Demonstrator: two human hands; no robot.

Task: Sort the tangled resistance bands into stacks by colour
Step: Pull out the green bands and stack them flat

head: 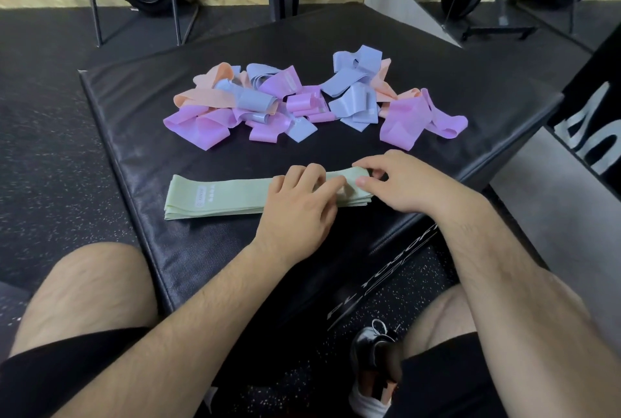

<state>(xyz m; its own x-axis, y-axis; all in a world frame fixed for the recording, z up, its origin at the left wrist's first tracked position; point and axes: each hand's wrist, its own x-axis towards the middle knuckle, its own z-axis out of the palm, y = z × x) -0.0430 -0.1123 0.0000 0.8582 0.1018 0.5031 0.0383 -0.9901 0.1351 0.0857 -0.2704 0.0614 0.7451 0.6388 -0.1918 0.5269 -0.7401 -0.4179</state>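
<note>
Green bands lie flat in a neat stack near the front edge of the black padded counter; the left hand sits on its right half, fingers curled and gripping the layers; the right hand pinches the stack's right end between thumb and fingers; beyond, well apart, a tangled pile of pink, blue and peach bands sprawls across the counter.
</note>
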